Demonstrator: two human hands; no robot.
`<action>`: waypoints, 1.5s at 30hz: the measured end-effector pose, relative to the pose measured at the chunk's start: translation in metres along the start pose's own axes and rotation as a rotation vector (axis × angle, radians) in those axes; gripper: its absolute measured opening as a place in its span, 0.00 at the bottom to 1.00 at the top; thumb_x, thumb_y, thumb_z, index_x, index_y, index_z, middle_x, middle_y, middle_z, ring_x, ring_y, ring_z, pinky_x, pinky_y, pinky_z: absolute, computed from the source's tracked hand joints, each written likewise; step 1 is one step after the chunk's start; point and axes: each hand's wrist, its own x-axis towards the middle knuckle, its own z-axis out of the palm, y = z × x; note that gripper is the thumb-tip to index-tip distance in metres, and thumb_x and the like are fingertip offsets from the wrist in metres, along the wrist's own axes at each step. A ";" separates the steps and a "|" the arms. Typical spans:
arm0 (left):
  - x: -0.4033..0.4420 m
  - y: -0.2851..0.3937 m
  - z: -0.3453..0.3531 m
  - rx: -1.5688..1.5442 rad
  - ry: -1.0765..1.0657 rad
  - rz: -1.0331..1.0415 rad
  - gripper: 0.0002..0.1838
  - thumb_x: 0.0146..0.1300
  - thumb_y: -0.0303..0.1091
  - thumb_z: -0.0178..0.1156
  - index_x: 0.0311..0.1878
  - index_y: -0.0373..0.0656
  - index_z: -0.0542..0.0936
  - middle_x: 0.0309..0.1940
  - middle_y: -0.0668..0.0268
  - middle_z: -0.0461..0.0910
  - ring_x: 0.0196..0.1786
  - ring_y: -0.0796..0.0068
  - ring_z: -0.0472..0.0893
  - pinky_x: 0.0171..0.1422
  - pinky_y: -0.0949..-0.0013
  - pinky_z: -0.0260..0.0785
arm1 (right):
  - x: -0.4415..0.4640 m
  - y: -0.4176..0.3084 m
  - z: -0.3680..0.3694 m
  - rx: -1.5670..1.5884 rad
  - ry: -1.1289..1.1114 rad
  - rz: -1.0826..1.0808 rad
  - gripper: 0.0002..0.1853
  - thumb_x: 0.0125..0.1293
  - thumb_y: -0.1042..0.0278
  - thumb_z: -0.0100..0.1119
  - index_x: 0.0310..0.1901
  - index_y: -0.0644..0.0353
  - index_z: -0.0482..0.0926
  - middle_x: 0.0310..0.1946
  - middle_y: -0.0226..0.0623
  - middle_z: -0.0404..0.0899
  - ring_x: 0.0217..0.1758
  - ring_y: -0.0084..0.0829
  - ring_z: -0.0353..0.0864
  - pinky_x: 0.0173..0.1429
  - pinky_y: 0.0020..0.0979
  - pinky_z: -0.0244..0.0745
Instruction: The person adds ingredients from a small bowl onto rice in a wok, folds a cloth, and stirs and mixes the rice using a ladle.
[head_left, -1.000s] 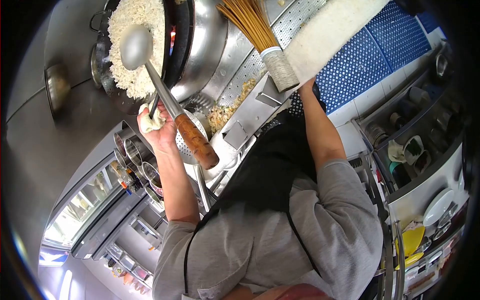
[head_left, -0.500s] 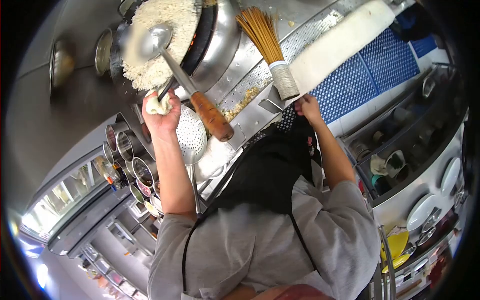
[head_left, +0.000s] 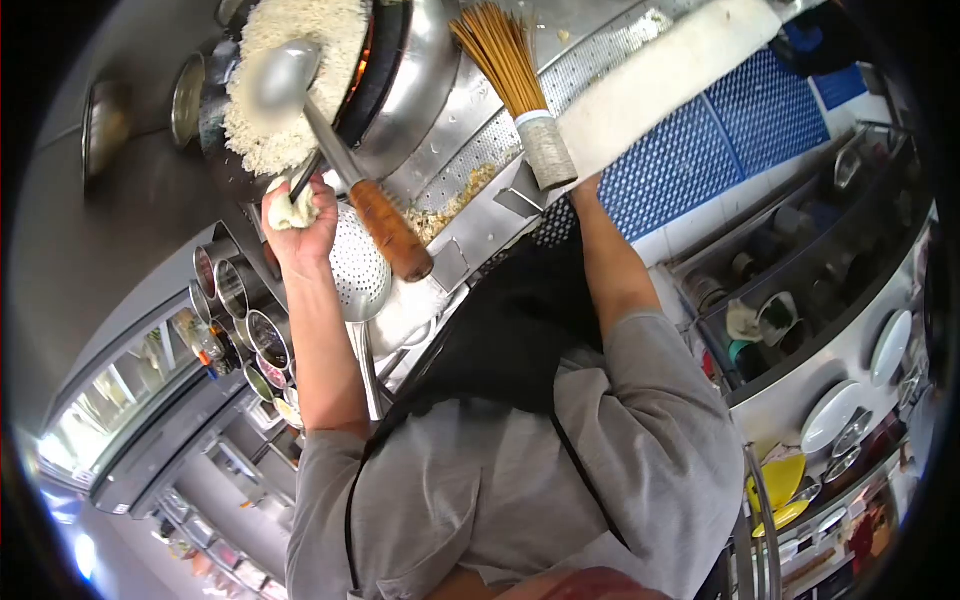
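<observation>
My left hand (head_left: 300, 215) is closed around the wok's dark handle (head_left: 306, 174) with a pale folded cloth (head_left: 292, 206) in the grip. White rice (head_left: 290, 140) fills the wok, which tilts over the burner. A steel ladle (head_left: 345, 160) rests with its bowl on the rice, its wooden handle sticking out to the right of my left hand. My right hand (head_left: 586, 188) is at the lower end of a bamboo wok brush (head_left: 546, 150). Its fingers are mostly hidden, so I cannot tell whether it touches the brush.
A perforated skimmer (head_left: 358, 262) lies beside my left forearm. Steel containers of ingredients (head_left: 265, 335) stand at the left. Fire shows at the burner (head_left: 365, 60). A long white cloth (head_left: 665, 90) lies along the counter edge, and plates (head_left: 832, 415) sit on the right shelf.
My right hand has moved left and up to the brush's handle end, and its fingers have gone out of sight. My left hand keeps its grip; the whole view has shifted slightly.
</observation>
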 end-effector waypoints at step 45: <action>0.014 0.013 -0.043 0.122 -0.161 -0.006 0.22 0.59 0.37 0.59 0.51 0.30 0.77 0.39 0.54 0.80 0.37 0.67 0.78 0.36 0.70 0.75 | -0.005 -0.102 -0.030 0.717 0.064 0.756 0.21 0.71 0.67 0.51 0.60 0.71 0.72 0.57 0.44 0.79 0.56 0.33 0.79 0.57 0.31 0.74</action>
